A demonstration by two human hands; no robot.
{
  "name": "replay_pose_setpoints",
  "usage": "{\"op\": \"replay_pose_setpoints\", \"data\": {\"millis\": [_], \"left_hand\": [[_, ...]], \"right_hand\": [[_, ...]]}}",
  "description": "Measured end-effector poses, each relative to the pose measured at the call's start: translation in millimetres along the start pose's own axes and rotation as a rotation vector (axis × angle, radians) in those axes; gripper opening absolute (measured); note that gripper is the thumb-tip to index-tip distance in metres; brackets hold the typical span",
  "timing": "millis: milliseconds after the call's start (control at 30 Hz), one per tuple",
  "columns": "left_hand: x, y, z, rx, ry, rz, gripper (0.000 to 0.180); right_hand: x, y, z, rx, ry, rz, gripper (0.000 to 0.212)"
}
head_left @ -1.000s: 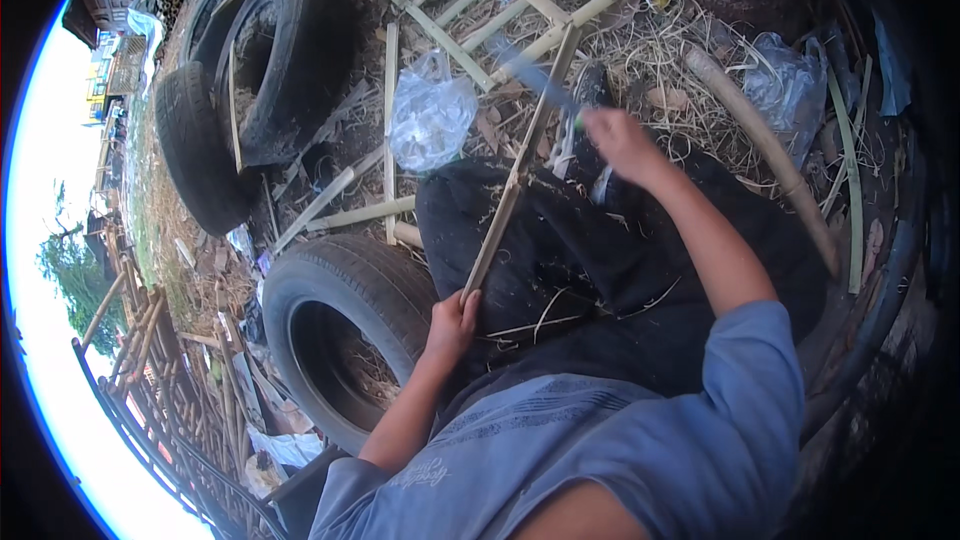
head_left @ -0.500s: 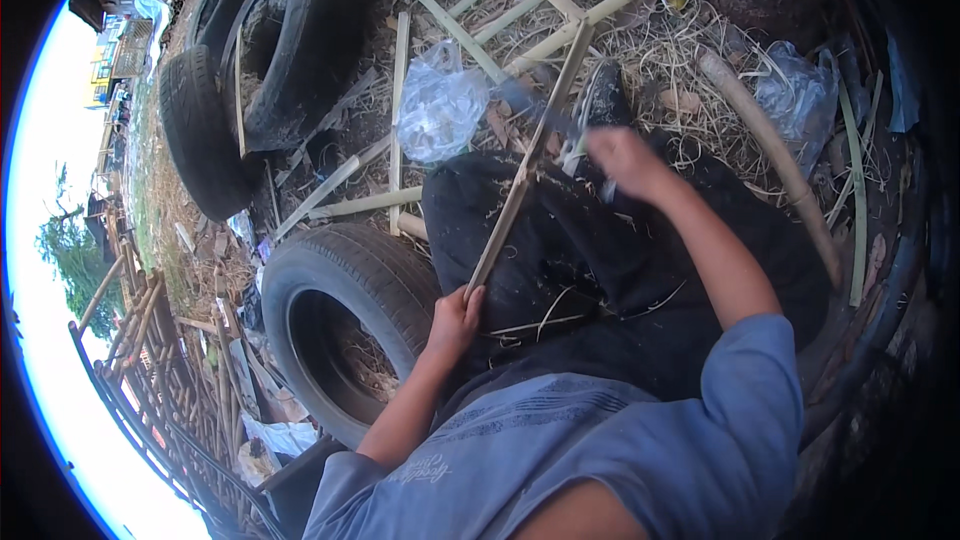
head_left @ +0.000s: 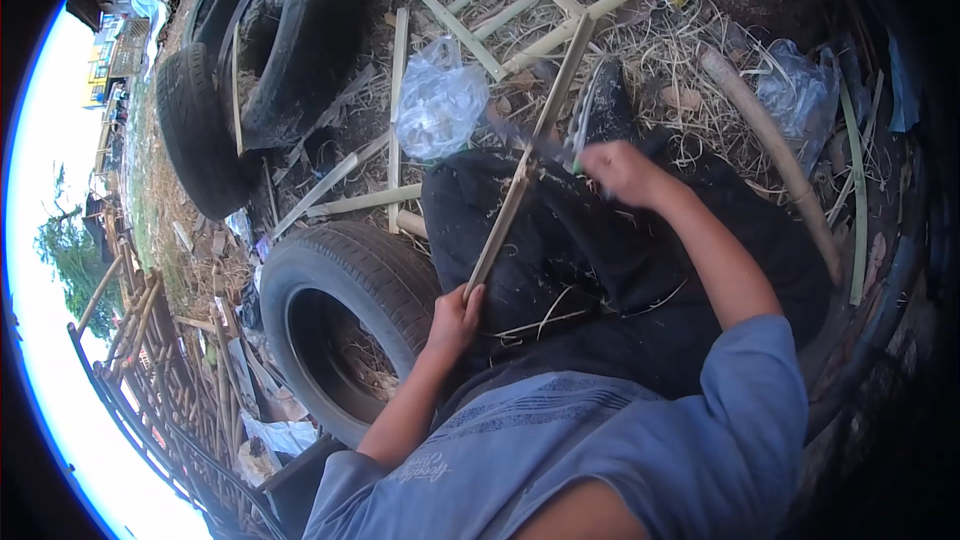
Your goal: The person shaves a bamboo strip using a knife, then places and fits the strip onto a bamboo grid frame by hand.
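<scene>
Over black trousers, brace the bamboo strip with left hand clamped low, angling knife shallowly in closed right hand.

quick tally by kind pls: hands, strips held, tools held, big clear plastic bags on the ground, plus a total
Hands, left hand and right hand: 2
Held strip: 1
Held tool, blurred: 1
Clear bags, left bag and right bag: 2
Total: 6

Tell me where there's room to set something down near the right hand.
Most open: straw-strewn ground between the shoe, bamboo lattice and thick pole, though littered. Crowded: left of the legs, where a tyre, clear bag and strips cluster.
</scene>
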State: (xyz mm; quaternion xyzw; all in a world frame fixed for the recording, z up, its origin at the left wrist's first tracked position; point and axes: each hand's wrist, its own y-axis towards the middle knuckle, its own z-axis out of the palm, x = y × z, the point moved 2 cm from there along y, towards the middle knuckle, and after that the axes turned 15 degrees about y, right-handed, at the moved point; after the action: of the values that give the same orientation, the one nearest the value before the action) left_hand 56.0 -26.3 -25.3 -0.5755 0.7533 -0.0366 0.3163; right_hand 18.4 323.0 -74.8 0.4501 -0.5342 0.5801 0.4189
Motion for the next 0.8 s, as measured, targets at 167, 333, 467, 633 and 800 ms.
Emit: {"op": "replay_pose_setpoints", "data": {"millis": [167,333,467,633,800], "left_hand": [[0.8,-3.8,-3.3,0.026,-0.022,-0.045,0.033],[-4.1,-4.6,-0.3,0.025,-0.047,-0.024,0.037],[2.4,1.8,-4.4,0.039,-0.011,-0.028,0.033],[7.6,-4.4,-0.9,0.027,-0.047,-0.034,0.032],[-4.3,-1.2,-2.3,0.018,-0.032,-0.026,0.034]], "right_hand": [[-13.3,-12.6,41.4,-0.032,0.038,-0.323,0.038],[-17.8,-3.0,12.2,-0.105,0.072,-0.185,0.042],[-9.7,-3.5,16.2,-0.013,0.036,-0.12,0.042],[-17.2,-19.8,31.3,0.151,0.068,0.046,0.042],[6.6,-14.9,-2.2,-0.164,0.015,-0.15,0.041]]}}
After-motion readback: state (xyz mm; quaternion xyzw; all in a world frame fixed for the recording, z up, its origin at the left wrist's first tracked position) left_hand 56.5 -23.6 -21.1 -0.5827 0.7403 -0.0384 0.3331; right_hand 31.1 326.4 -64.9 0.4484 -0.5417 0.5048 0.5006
